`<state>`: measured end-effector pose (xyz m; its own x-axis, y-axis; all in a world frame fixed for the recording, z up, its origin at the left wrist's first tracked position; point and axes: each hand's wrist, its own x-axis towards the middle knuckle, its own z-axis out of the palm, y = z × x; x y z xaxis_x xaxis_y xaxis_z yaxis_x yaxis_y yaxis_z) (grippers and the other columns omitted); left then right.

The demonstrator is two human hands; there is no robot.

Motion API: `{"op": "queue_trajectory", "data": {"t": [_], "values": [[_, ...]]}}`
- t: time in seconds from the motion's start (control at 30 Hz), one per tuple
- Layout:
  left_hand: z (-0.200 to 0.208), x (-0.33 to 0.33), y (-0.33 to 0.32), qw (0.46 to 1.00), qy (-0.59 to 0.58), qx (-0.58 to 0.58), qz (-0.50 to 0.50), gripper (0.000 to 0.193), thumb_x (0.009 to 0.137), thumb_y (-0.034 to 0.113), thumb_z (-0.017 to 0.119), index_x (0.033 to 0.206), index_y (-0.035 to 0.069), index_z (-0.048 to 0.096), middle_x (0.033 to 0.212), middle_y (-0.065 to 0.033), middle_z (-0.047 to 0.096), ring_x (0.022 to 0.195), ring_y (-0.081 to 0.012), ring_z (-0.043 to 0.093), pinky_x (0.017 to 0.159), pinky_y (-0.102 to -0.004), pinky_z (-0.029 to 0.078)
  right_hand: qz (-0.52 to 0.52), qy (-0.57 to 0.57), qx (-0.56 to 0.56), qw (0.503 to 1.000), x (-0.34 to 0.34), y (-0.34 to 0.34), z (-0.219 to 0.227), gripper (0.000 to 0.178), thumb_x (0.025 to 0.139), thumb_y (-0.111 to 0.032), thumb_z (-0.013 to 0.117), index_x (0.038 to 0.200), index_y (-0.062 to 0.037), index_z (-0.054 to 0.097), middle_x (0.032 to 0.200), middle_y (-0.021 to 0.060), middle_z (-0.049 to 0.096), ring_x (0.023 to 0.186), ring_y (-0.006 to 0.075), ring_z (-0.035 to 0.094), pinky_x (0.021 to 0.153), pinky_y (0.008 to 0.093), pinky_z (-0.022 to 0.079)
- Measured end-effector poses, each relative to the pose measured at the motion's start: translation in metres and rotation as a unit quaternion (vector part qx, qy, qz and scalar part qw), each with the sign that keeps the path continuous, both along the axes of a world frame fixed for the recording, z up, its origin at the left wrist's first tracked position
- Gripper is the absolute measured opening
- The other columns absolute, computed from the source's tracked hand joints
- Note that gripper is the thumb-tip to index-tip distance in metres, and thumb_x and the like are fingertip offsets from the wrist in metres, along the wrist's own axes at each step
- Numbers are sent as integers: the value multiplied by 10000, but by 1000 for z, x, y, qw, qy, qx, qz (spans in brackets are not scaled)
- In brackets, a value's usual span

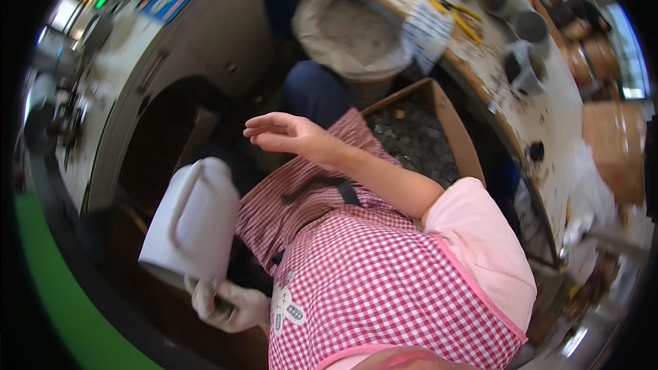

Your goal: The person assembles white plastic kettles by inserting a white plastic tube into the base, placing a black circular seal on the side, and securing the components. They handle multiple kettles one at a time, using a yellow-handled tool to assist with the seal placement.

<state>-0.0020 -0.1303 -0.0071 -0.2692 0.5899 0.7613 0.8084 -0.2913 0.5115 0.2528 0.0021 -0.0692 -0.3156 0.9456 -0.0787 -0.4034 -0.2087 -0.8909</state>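
- The left hand [229, 305], in a pale glove, sits at the lower left of the frame; its fingers are closed around the bottom edge of a white moulded container [195, 223] with a long handle ridge; the container stands tilted just above the hand
- The right hand [284, 133] is bare, in the middle of the frame, fingers spread loosely and holding nothing; it hovers above the lap, apart from the container
- A red-and-white checked apron [370, 281] fills the lower centre
- A cardboard box [452, 130] of small grey pieces lies right of centre, behind the right forearm
- A speckled table [541, 116] curves along the upper right, carrying grey cups [531, 27] and yellow-handled tools [462, 20]
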Motion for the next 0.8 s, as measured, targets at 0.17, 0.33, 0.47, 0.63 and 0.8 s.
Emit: {"op": "queue_trajectory", "data": {"t": [0.17,0.33,0.47,0.63,0.8], "values": [[30,31,26,955,-297,-21,-7,289,1073,193,594,1221,-52,632,1191,-160,658,1056,-250,631,965,-379,503,-30,-34,-113,993,21,-19,2,840,944,-543,748,1518,-19,430,1471,193,544,1370,322,553,1139,391,466],[9,38,27,956,-162,-206,-131,198,1018,184,640,1073,-5,633,1045,-86,604,923,-208,584,839,-356,480,-163,185,-141,959,34,-3,-14,1025,939,-426,797,1638,-69,138,1451,201,561,1316,279,575,1029,395,525],[13,2,37,713,5,-543,-443,165,905,-26,694,1064,-25,739,928,-111,743,804,-157,660,727,-323,534,-175,38,-13,984,53,32,-17,1059,901,-168,838,1646,-76,91,1256,151,675,1087,206,672,985,357,530],[19,-12,86,860,-129,-395,-297,601,1022,339,619,1486,-32,527,1425,-191,621,1287,-272,609,1126,-396,434,-26,-99,195,976,-2,30,18,886,852,-150,837,1579,-50,341,1304,159,643,1222,261,648,1071,413,511],[-17,20,126,777,-259,-416,-396,754,995,451,673,1552,6,427,1540,-139,506,1410,-266,487,1190,-424,346,-113,-151,349,918,-22,23,32,733,878,-162,815,1505,-43,453,1452,161,511,1284,288,581,1073,404,516]]}}
